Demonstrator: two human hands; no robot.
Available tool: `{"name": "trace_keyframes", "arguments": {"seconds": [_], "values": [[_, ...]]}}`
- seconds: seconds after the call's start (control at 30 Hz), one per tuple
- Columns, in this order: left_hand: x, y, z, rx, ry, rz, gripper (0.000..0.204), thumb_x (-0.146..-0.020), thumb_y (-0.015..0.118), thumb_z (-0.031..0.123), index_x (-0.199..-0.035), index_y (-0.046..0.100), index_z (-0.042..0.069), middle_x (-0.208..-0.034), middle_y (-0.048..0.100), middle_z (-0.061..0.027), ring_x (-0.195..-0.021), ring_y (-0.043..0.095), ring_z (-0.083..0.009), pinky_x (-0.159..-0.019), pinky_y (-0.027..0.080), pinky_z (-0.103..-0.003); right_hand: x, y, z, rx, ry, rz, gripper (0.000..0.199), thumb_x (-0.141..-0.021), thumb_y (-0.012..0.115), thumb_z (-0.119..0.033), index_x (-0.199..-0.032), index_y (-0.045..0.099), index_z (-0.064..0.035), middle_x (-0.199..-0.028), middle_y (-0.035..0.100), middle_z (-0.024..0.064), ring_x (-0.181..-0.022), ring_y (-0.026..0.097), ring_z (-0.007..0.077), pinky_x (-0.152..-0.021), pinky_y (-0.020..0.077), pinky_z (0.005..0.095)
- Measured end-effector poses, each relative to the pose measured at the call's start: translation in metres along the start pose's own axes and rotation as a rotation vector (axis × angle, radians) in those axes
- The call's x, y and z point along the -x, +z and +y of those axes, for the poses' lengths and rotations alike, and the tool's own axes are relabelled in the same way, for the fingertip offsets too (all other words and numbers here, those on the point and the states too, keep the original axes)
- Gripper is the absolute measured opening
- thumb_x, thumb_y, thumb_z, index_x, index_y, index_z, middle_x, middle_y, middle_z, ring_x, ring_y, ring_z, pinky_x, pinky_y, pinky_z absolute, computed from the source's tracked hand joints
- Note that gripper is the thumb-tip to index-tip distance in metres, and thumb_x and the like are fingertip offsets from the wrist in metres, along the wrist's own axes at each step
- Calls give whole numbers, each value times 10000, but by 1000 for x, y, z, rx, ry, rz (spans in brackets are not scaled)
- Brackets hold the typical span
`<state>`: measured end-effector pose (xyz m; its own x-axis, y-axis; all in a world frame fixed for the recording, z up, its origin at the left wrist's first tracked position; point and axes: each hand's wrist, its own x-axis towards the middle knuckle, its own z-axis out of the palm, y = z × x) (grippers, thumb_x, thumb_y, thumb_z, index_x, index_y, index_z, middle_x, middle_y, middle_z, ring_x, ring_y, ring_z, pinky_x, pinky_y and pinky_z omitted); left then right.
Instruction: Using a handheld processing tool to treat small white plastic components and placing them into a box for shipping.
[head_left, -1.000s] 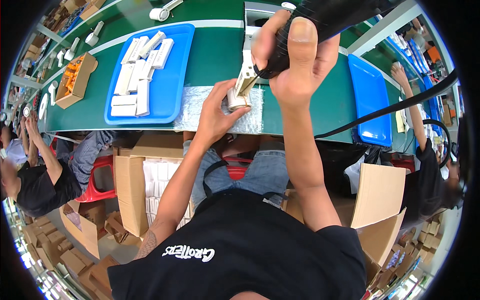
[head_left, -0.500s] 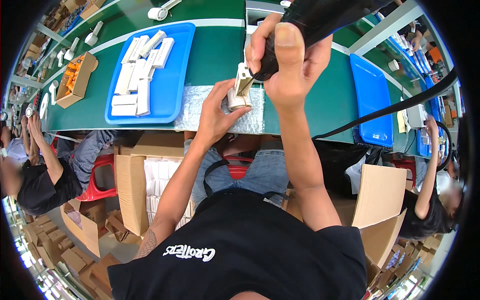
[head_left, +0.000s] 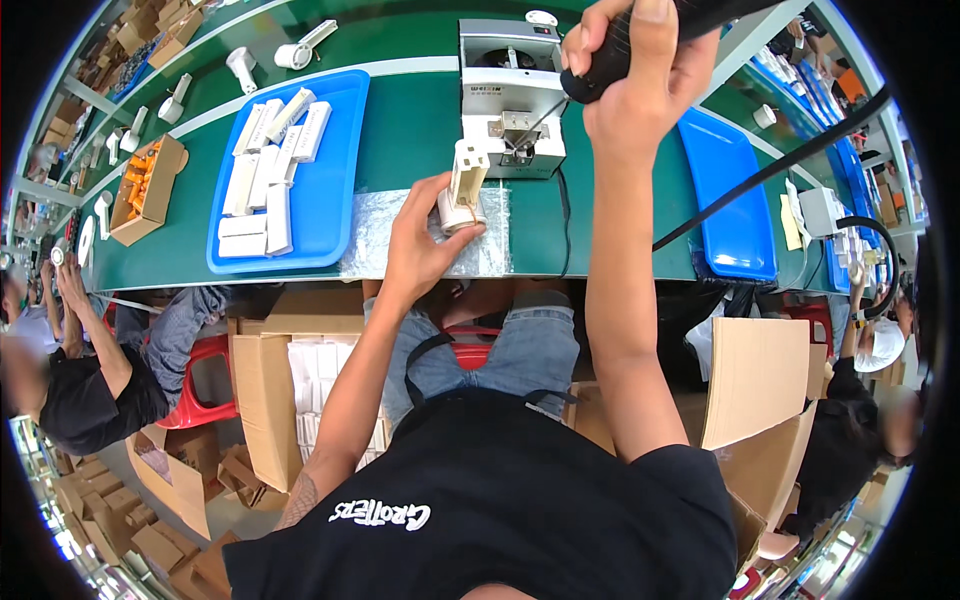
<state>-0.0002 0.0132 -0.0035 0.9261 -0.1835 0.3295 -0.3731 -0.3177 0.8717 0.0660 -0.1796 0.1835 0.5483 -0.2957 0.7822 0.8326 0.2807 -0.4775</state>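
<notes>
My left hand (head_left: 420, 240) grips a small white plastic part (head_left: 464, 186) with a round base and an upright flat top, held over a silver foil sheet (head_left: 400, 235) on the green table. My right hand (head_left: 640, 70) is raised higher and wraps around a black powered screwdriver (head_left: 620, 50) whose thin bit points down toward a grey machine box (head_left: 510, 95). A black cable (head_left: 770, 170) runs off from the tool to the right. The bit tip is clear of the white part.
A blue tray (head_left: 340, 210) with several white parts lies at left, another blue tray (head_left: 735, 215) at right. A cardboard box (head_left: 145, 185) holds orange pieces. Open cartons (head_left: 265, 400) stand beside my knees. Other people sit at both sides.
My right hand has lifted the screwdriver up and away from the white part. The left hand has lowered slightly, keeping hold of the part.
</notes>
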Motion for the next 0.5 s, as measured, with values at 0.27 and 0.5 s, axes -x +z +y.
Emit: {"name": "trace_keyframes", "arguments": {"seconds": [0.27, 0.5], "values": [[-2, 0, 0, 30, 9, -1, 699, -788, 918, 102, -1418, 625, 32, -1333, 673, -165, -1222, 675, -339, -1049, 525, -394, 6, -8, 22, 83, 55, -70, 280, -1108, 622, -174, -1316, 524, -14, -701, 590, 50, -520, 535, 110, -483, 435, 252], [-1, 2, -3, 36, 34, 15, 716, -776, 936, 92, -1417, 626, 27, -1349, 672, -165, -1227, 681, -330, -1050, 533, -395, 21, -17, 9, 44, 40, -199, 191, -1146, 491, -217, -1225, 442, -50, -738, 597, 131, -532, 559, 170, -506, 489, 323]]}}
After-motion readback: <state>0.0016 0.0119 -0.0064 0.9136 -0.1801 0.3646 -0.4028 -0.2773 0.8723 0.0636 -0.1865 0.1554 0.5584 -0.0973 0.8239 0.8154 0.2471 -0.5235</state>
